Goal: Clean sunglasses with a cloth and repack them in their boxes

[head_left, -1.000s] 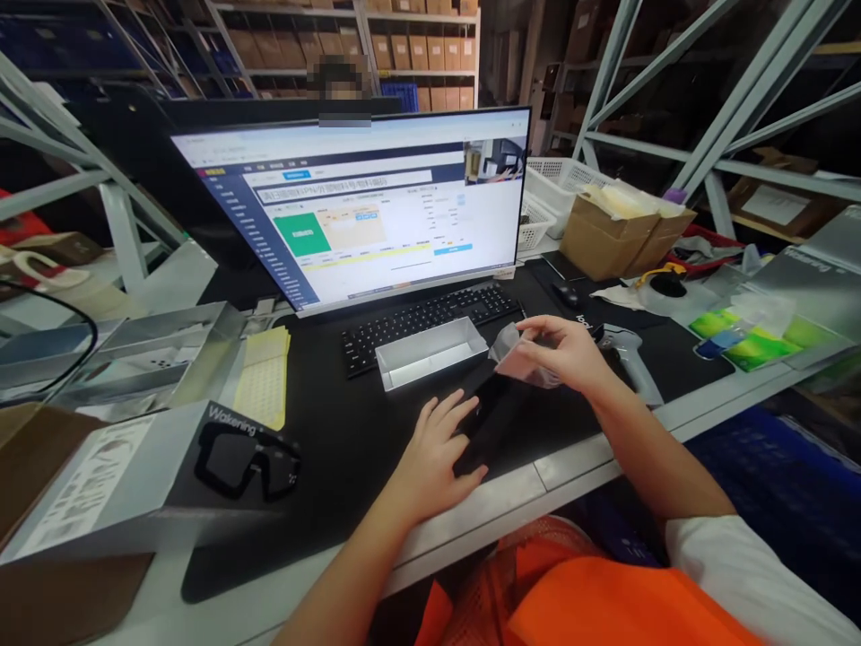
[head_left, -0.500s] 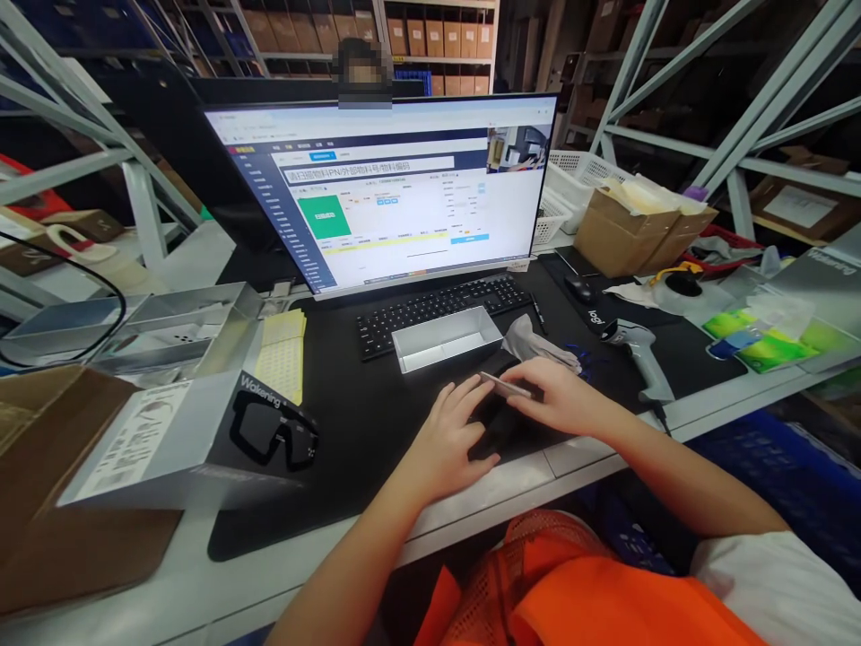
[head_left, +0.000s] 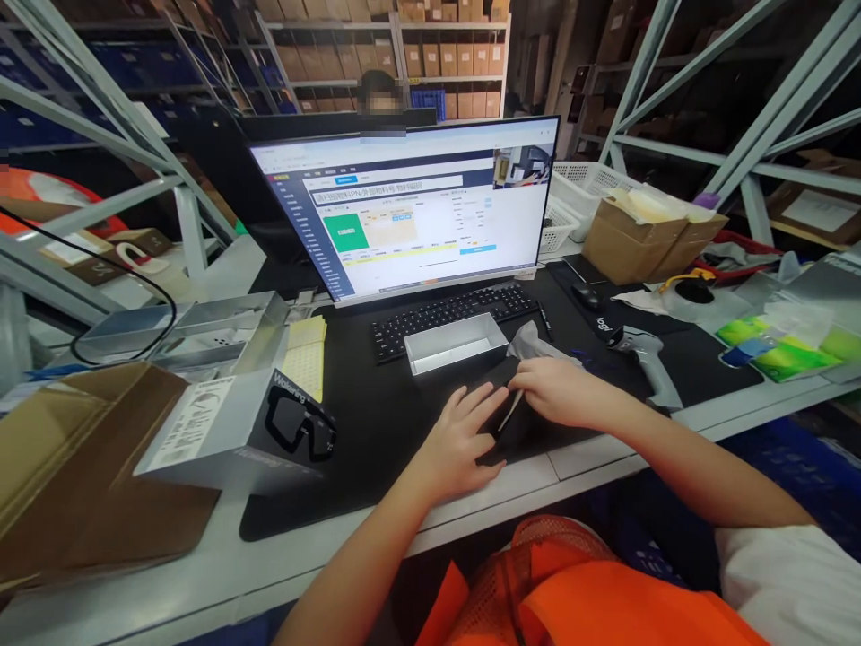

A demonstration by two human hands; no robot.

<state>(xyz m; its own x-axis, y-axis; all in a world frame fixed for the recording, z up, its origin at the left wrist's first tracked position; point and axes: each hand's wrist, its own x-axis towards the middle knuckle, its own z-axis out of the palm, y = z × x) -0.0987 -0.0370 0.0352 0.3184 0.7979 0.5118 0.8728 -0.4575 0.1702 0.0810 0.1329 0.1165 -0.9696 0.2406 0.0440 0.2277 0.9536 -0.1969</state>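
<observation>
White workbench (head_left: 585, 453) under black mat (head_left: 377, 422), keyboard (head_left: 450, 309), open grey tray (head_left: 457, 345), scanner (head_left: 642, 352), cardboard box (head_left: 625, 242)

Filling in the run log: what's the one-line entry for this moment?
left hand flat on black mat | right hand pinches thin light strip | behind: open grey tray, crumpled cloth | right: scanner

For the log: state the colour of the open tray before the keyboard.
Silver-grey tray, best in the head view.

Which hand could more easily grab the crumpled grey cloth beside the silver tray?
Probably the right hand: the grey cloth lies just beyond its knuckles, though its fingers pinch a thin strip. The left hand rests flat on a black pouch, farther away.
</observation>
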